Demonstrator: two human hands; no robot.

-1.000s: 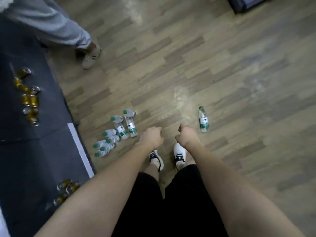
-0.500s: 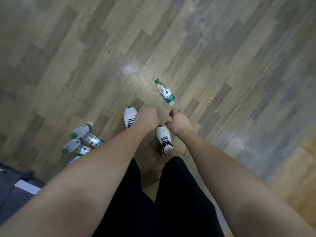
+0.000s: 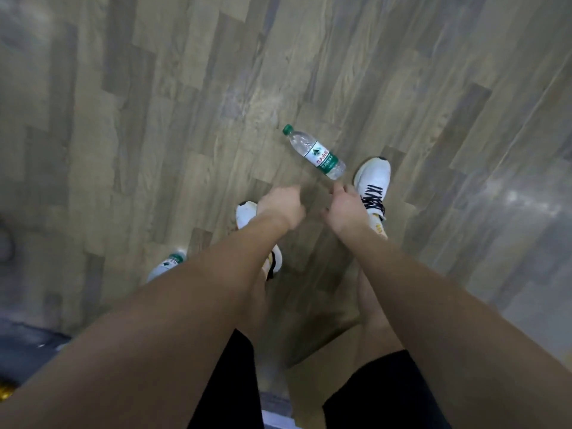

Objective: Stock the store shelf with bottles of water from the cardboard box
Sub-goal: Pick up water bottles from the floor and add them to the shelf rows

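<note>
Bare forearms reaching down over wood-look plank flooring (image 3: 154,88). Left hand (image 3: 280,205) curled into a loose fist, holding nothing. Right hand (image 3: 343,209) likewise empty, fingers curled downward, fingertips just short of the base of a lying water bottle (image 3: 315,153), not touching it. Bottle clear, green cap pointing far-left, white and green label, flat on the planks, just far of the hands and just left of the right shoe (image 3: 373,184). White shoe with black laces, planted right of the right hand; left shoe (image 3: 247,212) partly hidden under the left wrist. Second bottle (image 3: 168,264) near-left, half covered by the left forearm, green cap showing. Black shorts (image 3: 387,394) at the near edge. Open floor far, left and right of the bottle, glare patch at the right edge. Dark grey mat edge (image 3: 28,342) at the near-left corner, with a gold-coloured scrap (image 3: 4,393) beside it, too blurred to identify. No box or shelf within view.
</note>
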